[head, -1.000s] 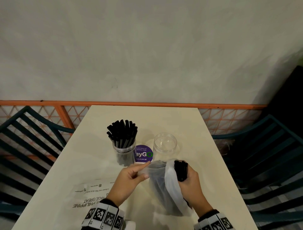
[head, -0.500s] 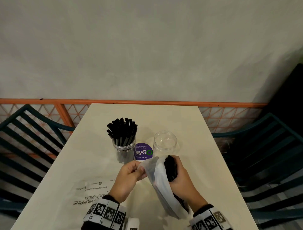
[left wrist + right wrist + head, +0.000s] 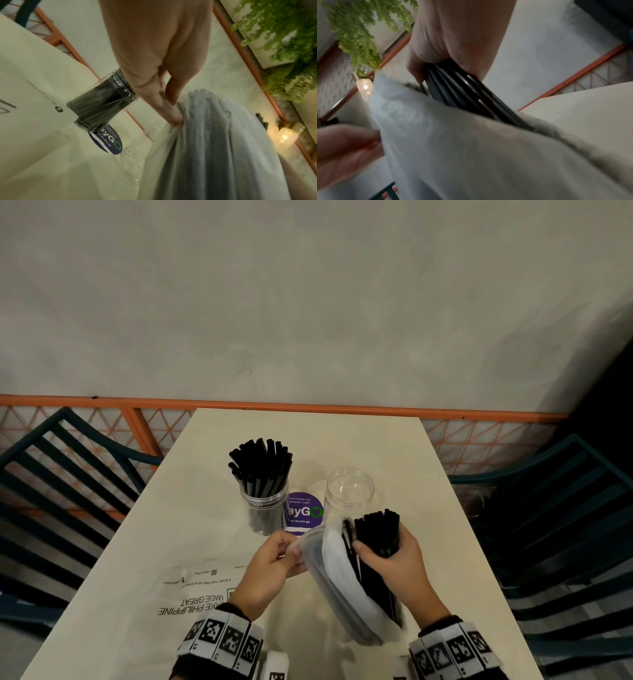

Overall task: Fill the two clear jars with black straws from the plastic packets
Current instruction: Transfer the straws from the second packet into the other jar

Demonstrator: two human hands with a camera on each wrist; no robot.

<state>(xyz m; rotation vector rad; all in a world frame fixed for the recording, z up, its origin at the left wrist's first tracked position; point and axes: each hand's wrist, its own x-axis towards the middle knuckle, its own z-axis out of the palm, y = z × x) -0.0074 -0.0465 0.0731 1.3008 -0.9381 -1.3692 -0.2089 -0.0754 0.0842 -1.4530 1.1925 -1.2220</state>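
A bundle of black straws is gripped by the right hand, with the fingers and thumb curled round it; the upper ends of the straws stand out above the hand, and the lower part is still sheathed in the plastic packet. In the right wrist view the straws are seen running from the closed palm down into the mouth of the packet. The rim of the packet is pinched by the left hand between thumb and fingers, just to the left of the right hand; in the left wrist view the fingertips are seen closed on the gathered film of the packet. The packet hangs tilted between the two hands, above the bench.

Just beyond the right hand, an empty clear jar stands upright on the bench, close behind the tips of the held straws. Beyond the left hand a second clear jar stands upright, filled with black straws that fan out above its rim. Between the two jars a round purple sticker lies on the bench. To the left of the left hand, a flat printed packet lies on the bench, and its lettering is seen upside down.
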